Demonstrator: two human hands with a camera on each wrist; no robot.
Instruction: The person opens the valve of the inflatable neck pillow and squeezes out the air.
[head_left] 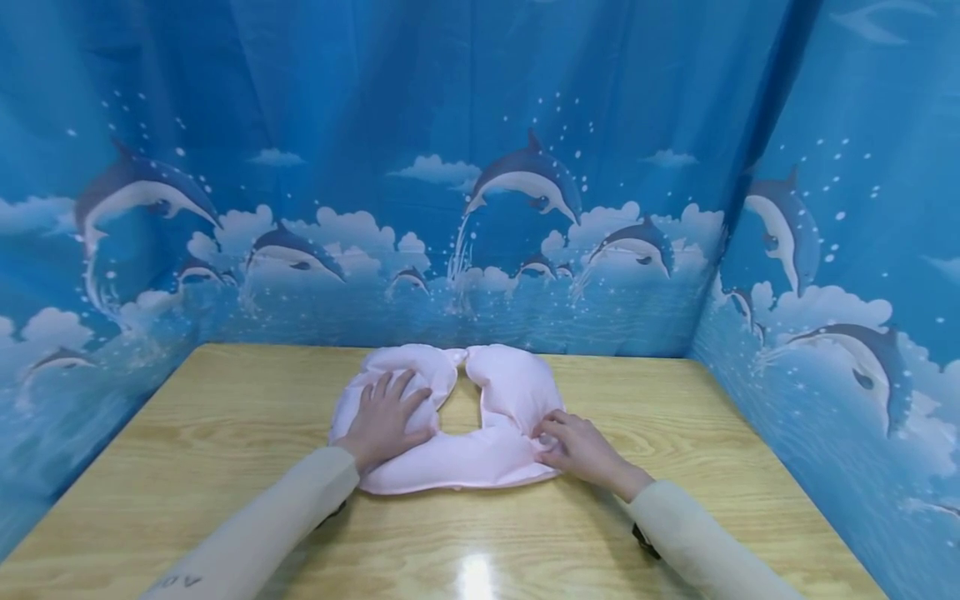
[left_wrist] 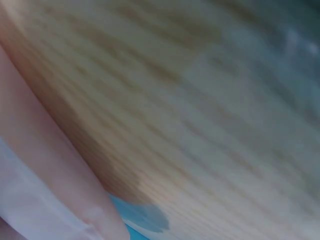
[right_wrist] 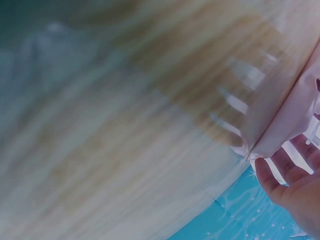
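Behind pillow (head_left: 480,417), dolphin curtain (head_left: 480,167) walls table (head_left: 225,433).

Counter (head_left: 225,433): light wood-grain top with a glossy finish. A bright reflection spot (head_left: 476,575) sits near its front edge, roughly centred. Both wrist views show the same grain, blurred.

Backdrop curtain (head_left: 480,167): blue fabric enclosing the counter at the back and on both sides, meeting in a fold at the right rear corner. Its print shows leaping dolphins (head_left: 528,179), white clouds (head_left: 438,169), water splashes and small bubbles.
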